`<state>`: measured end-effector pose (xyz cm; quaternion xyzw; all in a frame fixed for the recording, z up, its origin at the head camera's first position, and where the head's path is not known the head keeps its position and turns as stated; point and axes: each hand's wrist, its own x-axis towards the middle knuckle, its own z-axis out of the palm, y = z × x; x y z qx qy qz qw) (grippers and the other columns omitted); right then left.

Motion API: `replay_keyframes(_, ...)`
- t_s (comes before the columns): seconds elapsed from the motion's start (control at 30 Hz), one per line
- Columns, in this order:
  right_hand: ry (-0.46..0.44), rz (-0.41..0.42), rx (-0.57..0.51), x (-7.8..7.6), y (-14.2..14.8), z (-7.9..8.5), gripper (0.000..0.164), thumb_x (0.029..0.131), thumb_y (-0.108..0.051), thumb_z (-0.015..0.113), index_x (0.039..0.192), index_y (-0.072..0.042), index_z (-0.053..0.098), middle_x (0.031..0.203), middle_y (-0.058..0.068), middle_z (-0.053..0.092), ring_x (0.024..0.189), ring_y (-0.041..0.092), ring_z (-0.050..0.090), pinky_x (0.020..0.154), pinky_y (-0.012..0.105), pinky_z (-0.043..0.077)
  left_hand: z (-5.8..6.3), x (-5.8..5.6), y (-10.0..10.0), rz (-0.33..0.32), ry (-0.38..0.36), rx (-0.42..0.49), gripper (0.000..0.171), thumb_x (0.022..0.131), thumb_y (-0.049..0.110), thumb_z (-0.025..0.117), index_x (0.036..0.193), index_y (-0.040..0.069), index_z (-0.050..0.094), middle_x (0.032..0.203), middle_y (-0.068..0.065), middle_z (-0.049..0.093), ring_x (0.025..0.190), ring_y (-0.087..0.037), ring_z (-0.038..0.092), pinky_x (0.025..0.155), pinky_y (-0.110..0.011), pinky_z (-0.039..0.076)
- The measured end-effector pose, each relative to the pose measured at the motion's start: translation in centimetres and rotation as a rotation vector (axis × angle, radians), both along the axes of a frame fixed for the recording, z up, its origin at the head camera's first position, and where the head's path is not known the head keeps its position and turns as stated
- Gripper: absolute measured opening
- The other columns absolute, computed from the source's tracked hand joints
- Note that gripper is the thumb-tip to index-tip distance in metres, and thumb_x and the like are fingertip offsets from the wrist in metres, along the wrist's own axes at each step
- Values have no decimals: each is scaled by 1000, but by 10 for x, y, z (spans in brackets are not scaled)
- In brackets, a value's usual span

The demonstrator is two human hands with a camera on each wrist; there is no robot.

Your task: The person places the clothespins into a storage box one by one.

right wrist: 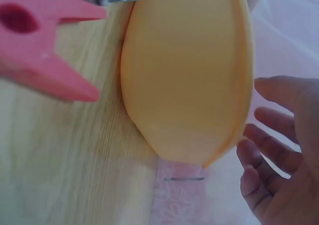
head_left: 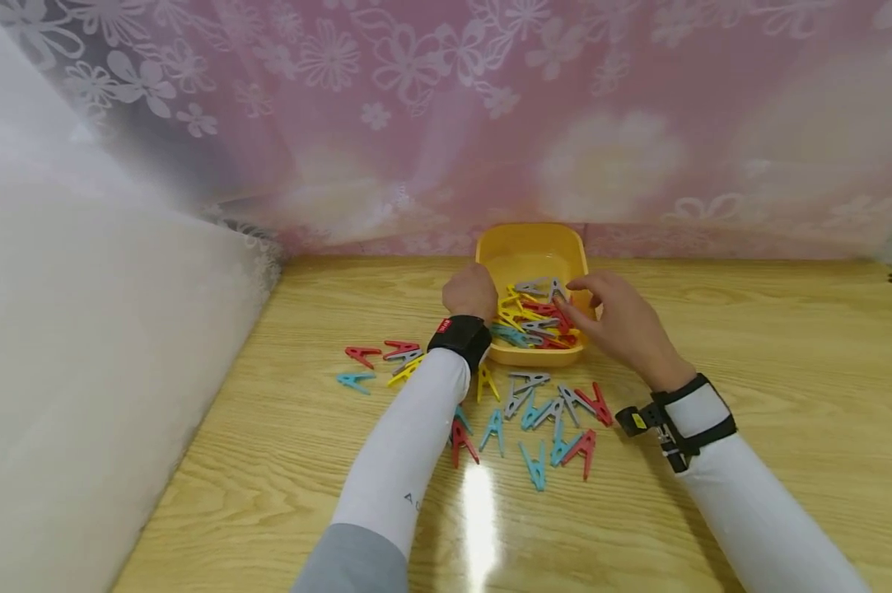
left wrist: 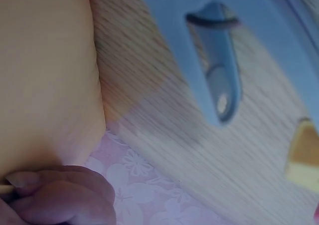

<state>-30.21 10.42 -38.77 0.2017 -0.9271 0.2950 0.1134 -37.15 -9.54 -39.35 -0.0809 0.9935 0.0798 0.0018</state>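
Observation:
A yellow plastic basket (head_left: pixel 536 357) stands against the cloth, with many red, yellow, blue and grey clothespins (head_left: pixel 538 323) heaped inside. My left hand (head_left: pixel 469 292) is curled at its left rim. In the left wrist view the curled fingers (left wrist: pixel 65 192) meet the thumb at a thin pale strip beside the basket wall (left wrist: pixel 45 75), apparently the rim. Over the right rim hangs my right hand (head_left: pixel 623 325), thumb and forefinger apart near a grey clothespin (head_left: pixel 557 290). Spread fingers with nothing between them show in the right wrist view, beside the basket's outer wall (right wrist: pixel 187 75).
Loose clothespins (head_left: pixel 534 469) lie scattered on the wooden table (head_left: pixel 786 395) in front of the basket. A smaller group (head_left: pixel 360 354) lies to the left. Behind hangs a pink flowered cloth (head_left: pixel 416 165); a white surface (head_left: pixel 82 329) borders the table's left side.

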Motion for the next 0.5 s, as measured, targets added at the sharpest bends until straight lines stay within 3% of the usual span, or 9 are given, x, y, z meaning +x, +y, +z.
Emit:
replay_keyframes(0.27, 176, 115, 80, 19, 11, -1, 33, 85, -13, 72, 114, -1, 63, 113, 16, 57, 99, 33, 56, 85, 49, 46, 2, 3, -4, -30, -35, 67, 29, 100, 29, 46, 104, 9, 67, 83, -6, 66, 69, -20, 63, 58, -33, 50)
replay_keyframes(0.37, 187, 141, 90, 26, 15, -2, 34, 84, -11, 73, 115, -1, 63, 114, 17, 57, 105, 34, 54, 89, 51, 44, 1, 1, -8, -64, -71, 104, 29, 100, 27, 45, 103, 6, 65, 82, -7, 63, 67, -22, 61, 58, -35, 49)
replay_keyframes(0.5, 149, 113, 80, 36, 22, -4, 31, 86, -14, 72, 114, -2, 64, 113, 14, 57, 100, 30, 55, 85, 48, 46, -3, -5, -15, -173, -92, 131, 31, 101, 24, 41, 94, 4, 65, 86, -9, 59, 68, -24, 59, 61, -37, 49)
